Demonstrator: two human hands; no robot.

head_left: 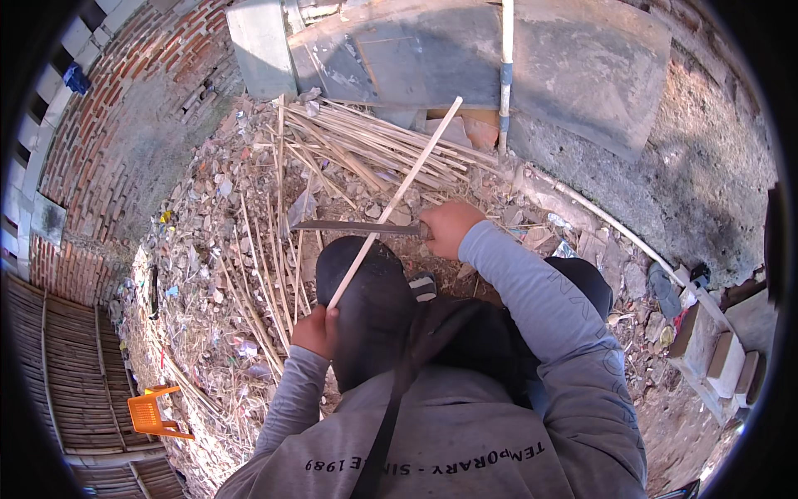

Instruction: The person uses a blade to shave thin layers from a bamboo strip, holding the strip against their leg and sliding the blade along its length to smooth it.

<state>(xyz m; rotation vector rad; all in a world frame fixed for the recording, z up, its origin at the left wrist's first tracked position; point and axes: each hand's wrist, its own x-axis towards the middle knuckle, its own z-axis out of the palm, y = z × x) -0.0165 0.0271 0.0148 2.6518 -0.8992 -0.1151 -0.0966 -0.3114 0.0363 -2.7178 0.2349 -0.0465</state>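
My left hand [314,333] is closed round the lower end of a long pale bamboo strip [410,177], which slants up and to the right over my bent left knee. In my right hand [450,229] is the handle of a machete [345,225], its long dark blade pointing left. The blade lies across the strip just above the knee; whether it cuts into the strip or only rests on it, I cannot tell. Beyond the blade, a pile of similar bamboo strips [374,145] lies on the ground.
More loose strips [264,279] lie left of my knee on rubble-strewn ground. Grey boards [399,62] and an upright white pole [505,75] stand ahead. A brick wall [108,150] and an orange plastic chair [148,413] are on the left. Concrete blocks [726,364] sit at the right.
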